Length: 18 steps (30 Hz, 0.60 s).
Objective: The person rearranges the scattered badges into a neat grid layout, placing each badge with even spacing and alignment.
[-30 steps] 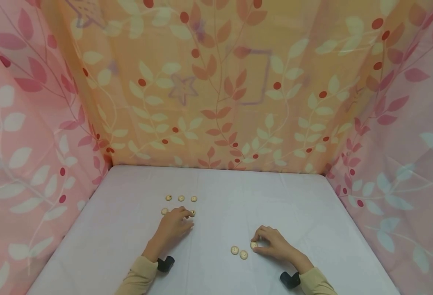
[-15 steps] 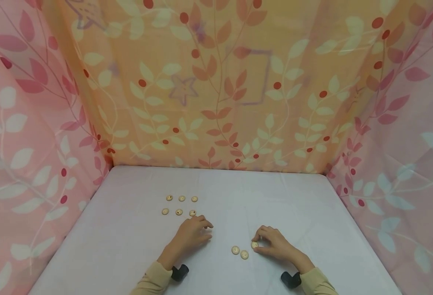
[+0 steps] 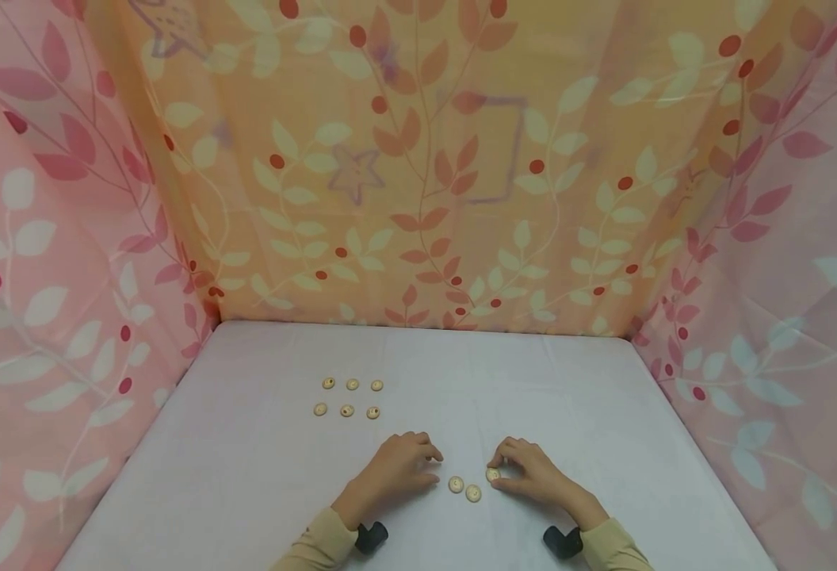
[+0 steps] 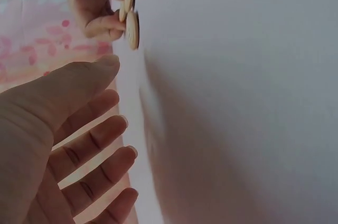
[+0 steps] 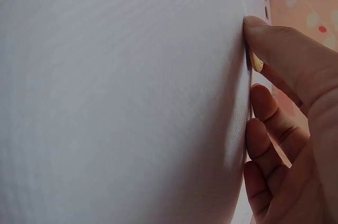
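My left hand (image 3: 399, 466) hovers low over the white table, empty, its fingers loosely bent toward two small round wooden discs. Of these, one disc (image 3: 456, 484) lies just off the fingertips and a second disc (image 3: 473, 493) sits right beside it. My right hand (image 3: 530, 473) pinches a third disc (image 3: 493, 474) at the table surface between thumb and index finger. In the right wrist view this pale disc (image 5: 257, 61), dark underneath, shows partly behind the thumb. The left wrist view shows my open left fingers (image 4: 90, 152) below the discs.
Farther back on the left, more discs lie in two rows of three, including a back-row disc (image 3: 352, 385) and a front-row disc (image 3: 347, 411). Some carry dark marks. Patterned curtains (image 3: 418, 159) enclose the white table (image 3: 533, 381) at the back and sides.
My left hand has left the front row of discs and moved right and nearer, toward the loose discs. The right hand stays in place with its disc.
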Tool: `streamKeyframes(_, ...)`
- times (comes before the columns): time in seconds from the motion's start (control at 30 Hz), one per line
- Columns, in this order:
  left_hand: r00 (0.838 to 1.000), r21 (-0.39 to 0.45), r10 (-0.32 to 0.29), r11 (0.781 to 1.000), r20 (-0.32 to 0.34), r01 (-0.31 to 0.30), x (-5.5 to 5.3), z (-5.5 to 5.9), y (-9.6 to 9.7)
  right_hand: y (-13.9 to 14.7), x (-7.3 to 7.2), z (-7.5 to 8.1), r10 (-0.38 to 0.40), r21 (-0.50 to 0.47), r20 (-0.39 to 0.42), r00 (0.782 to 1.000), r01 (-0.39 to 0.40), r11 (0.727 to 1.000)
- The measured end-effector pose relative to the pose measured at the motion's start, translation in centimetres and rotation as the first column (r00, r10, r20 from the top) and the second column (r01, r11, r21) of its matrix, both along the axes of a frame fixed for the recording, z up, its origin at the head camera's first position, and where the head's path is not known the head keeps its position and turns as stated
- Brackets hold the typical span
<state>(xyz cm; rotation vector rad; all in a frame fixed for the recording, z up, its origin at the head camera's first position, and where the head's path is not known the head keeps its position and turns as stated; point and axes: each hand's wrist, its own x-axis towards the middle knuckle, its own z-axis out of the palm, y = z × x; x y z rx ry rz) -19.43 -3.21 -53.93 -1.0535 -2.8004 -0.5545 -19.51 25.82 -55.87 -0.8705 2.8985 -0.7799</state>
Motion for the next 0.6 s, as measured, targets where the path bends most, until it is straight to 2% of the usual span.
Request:
streamKeyframes(0.37,0.999,-0.021,-0.049,0.999,-0.018,0.048,0.4,-0.6,1.9,0.0,0.1,0.2,0.015,-0.005,0.006,1.0,-0.015,1.0)
streamKeyframes(0.6,0.999,-0.019,-0.049,0.999,0.0,0.049,0.9,0.0,2.4,0.0,0.1,0.4,0.051,-0.031,-0.046,0.998,-0.053,0.998)
